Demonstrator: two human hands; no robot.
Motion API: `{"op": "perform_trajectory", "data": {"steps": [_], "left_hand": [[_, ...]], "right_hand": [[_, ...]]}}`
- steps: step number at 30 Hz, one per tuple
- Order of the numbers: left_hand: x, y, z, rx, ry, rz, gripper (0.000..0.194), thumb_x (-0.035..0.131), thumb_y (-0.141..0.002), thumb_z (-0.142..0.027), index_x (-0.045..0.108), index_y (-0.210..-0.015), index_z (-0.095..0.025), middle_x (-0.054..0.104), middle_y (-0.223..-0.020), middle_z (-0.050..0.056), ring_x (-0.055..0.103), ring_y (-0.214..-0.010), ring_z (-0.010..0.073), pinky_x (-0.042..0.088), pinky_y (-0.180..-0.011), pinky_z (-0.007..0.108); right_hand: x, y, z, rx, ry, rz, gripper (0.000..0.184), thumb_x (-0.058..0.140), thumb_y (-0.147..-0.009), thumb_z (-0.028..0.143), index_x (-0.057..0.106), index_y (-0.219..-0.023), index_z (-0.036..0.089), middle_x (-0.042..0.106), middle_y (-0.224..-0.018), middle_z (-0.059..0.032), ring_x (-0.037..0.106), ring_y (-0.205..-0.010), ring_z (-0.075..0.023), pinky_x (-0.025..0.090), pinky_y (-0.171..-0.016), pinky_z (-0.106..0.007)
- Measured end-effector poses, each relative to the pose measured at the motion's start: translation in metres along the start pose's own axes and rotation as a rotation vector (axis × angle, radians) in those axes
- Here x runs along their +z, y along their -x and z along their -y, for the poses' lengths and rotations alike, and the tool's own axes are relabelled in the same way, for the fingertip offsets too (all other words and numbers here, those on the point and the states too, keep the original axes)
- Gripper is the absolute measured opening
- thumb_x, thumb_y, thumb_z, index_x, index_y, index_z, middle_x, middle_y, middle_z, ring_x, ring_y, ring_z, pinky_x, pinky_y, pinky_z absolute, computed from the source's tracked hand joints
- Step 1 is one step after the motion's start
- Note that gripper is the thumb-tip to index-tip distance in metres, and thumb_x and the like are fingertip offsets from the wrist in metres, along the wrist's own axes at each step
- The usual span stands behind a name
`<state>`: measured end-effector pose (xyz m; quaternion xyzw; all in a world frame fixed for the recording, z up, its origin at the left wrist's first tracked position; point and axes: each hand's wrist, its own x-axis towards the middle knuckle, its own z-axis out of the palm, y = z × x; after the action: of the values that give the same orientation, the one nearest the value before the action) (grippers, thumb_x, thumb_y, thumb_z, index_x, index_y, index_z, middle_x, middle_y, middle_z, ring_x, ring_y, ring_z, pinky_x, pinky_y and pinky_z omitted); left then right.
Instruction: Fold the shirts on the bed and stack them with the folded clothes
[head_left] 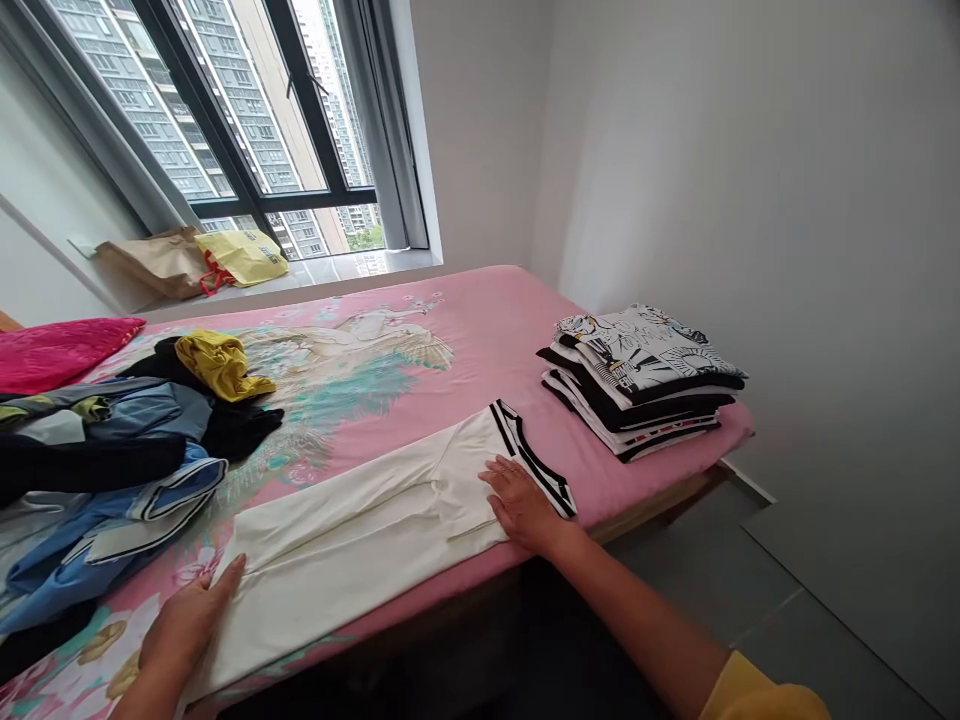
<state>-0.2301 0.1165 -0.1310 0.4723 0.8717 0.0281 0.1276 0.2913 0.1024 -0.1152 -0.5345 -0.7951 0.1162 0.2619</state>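
A white shirt (352,530) with black stripes along its neckline lies on the bed, folded into a long narrow strip with a few creases. Its neckline end points right and its hem end points left. My left hand (184,625) grips the hem end at the lower left, thumb on top of the cloth, the other fingers partly hidden. Near the neckline, my right hand (521,505) rests flat on the fabric with its fingers stretched out, holding nothing.
A stack of folded clothes (645,385) sits at the bed's right corner. Loose clothes (150,430) are heaped on the left beside a red pillow (64,350). The pink patterned bedsheet (480,330) reaches the near edge. Bags (244,257) stand on the windowsill.
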Motion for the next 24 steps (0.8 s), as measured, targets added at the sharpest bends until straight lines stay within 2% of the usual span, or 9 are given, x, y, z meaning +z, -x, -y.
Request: {"op": "perform_trajectory", "data": {"steps": [3, 4, 6, 10, 13, 18, 21, 24], "left_hand": [[-0.005, 0.004, -0.004, -0.046, 0.034, 0.084, 0.089, 0.022, -0.072, -0.078, 0.059, -0.118, -0.011, 0.056, -0.120, 0.022, 0.054, -0.109, 0.0396, 0.040, -0.091, 0.047], [-0.006, 0.005, -0.005, -0.040, 0.044, 0.095, 0.088, 0.023, -0.073, -0.077, 0.060, -0.117, -0.010, 0.056, -0.120, 0.022, 0.054, -0.109, 0.0395, 0.039, -0.091, 0.046], [-0.009, 0.007, -0.006, -0.022, 0.056, 0.093, 0.088, 0.023, -0.074, -0.077, 0.060, -0.116, -0.009, 0.057, -0.118, 0.022, 0.053, -0.109, 0.0397, 0.039, -0.091, 0.045], [-0.010, 0.010, -0.006, -0.011, 0.089, 0.099, 0.083, 0.025, -0.074, -0.076, 0.063, -0.110, -0.012, 0.062, -0.106, 0.018, 0.057, -0.103, 0.0374, 0.041, -0.087, 0.042], [-0.008, 0.012, -0.004, 0.002, 0.106, 0.083, 0.079, 0.026, -0.075, -0.075, 0.065, -0.106, -0.014, 0.064, -0.099, 0.016, 0.058, -0.098, 0.0363, 0.042, -0.085, 0.042], [-0.004, 0.011, 0.000, 0.014, 0.097, 0.022, 0.070, 0.034, -0.075, -0.067, 0.064, -0.106, -0.012, 0.064, -0.105, 0.018, 0.057, -0.103, 0.0377, 0.041, -0.088, 0.044], [-0.004, 0.010, 0.000, 0.005, 0.121, 0.052, 0.060, 0.039, -0.075, -0.062, 0.065, -0.100, -0.015, 0.065, -0.099, 0.015, 0.059, -0.098, 0.0356, 0.041, -0.088, 0.042], [-0.007, 0.011, -0.002, 0.007, 0.125, 0.069, 0.061, 0.037, -0.075, -0.064, 0.066, -0.095, -0.015, 0.065, -0.096, 0.015, 0.059, -0.095, 0.0349, 0.041, -0.087, 0.041]], "right_hand": [[0.015, 0.001, -0.003, 0.247, 0.159, 0.172, 0.075, 0.046, -0.084, 0.057, 0.032, -0.143, 0.014, 0.018, -0.151, -0.0173, 0.008, -0.140, -0.0327, 0.002, -0.111, -0.057], [0.016, 0.000, -0.002, 0.298, 0.186, 0.214, 0.083, 0.044, -0.081, 0.065, 0.027, -0.145, 0.014, 0.013, -0.152, -0.0182, 0.003, -0.140, -0.0347, -0.003, -0.109, -0.059], [0.016, -0.005, 0.006, 0.323, 0.206, 0.251, 0.090, 0.037, -0.080, 0.073, 0.021, -0.147, 0.015, 0.009, -0.153, -0.0181, -0.002, -0.140, -0.0353, -0.009, -0.107, -0.060], [0.017, -0.022, 0.036, 0.196, 0.173, 0.167, 0.072, 0.020, -0.090, 0.063, 0.016, -0.148, 0.021, 0.006, -0.155, -0.0093, -0.007, -0.141, -0.0262, -0.011, -0.109, -0.054], [0.032, -0.034, 0.053, 0.181, 0.135, 0.219, 0.064, 0.021, -0.093, 0.055, 0.016, -0.148, 0.023, 0.004, -0.155, -0.0064, -0.008, -0.141, -0.0235, -0.012, -0.109, -0.053], [0.047, -0.048, 0.058, 0.281, 0.112, 0.427, 0.066, 0.029, -0.090, 0.053, 0.018, -0.147, 0.022, 0.002, -0.155, -0.0096, -0.008, -0.141, -0.0293, -0.015, -0.104, -0.060], [0.046, -0.057, 0.061, 0.239, 0.102, 0.360, 0.066, 0.024, -0.091, 0.055, 0.013, -0.148, 0.024, 0.000, -0.155, -0.0067, -0.012, -0.141, -0.0262, -0.013, -0.105, -0.059], [0.055, -0.062, 0.067, 0.207, 0.113, 0.338, 0.068, 0.024, -0.090, 0.059, 0.011, -0.148, 0.026, -0.002, -0.155, -0.0052, -0.014, -0.140, -0.0258, -0.016, -0.104, -0.059]]}}
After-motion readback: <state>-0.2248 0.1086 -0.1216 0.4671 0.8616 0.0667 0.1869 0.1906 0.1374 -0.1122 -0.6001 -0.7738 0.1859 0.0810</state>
